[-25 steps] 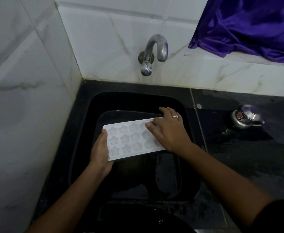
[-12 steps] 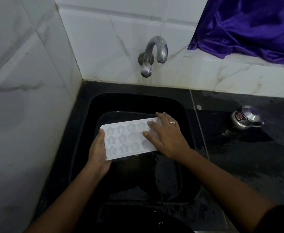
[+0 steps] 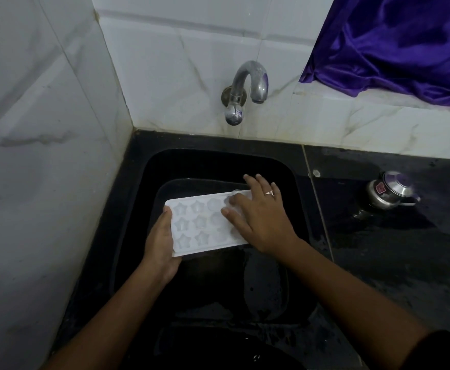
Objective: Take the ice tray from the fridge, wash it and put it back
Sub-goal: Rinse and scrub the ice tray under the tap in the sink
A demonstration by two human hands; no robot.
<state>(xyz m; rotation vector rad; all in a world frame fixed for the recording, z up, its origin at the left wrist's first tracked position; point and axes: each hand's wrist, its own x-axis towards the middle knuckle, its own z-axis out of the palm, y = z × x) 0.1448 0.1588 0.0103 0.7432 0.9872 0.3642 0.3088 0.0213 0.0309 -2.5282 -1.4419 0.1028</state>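
Note:
A white ice tray (image 3: 197,225) with star-shaped and round cells is held over the black sink (image 3: 298,188). My left hand (image 3: 159,244) grips its left short end, thumb on the rim and fingers underneath. My right hand (image 3: 258,220) lies flat on the tray's right half, fingers spread and straight across the cells, a ring on one finger. The tray's right end is hidden under that hand.
A metal tap (image 3: 247,89) juts from the white tiled wall above the sink, with no water seen running. A small steel pot with a lid (image 3: 391,190) stands on the wet black counter to the right. Purple cloth (image 3: 394,41) hangs at the upper right.
The tray has shifted slightly left and up in the sink. My right hand has slid along the cells, fingers now reaching past the tray's far edge. My left hand keeps its grip.

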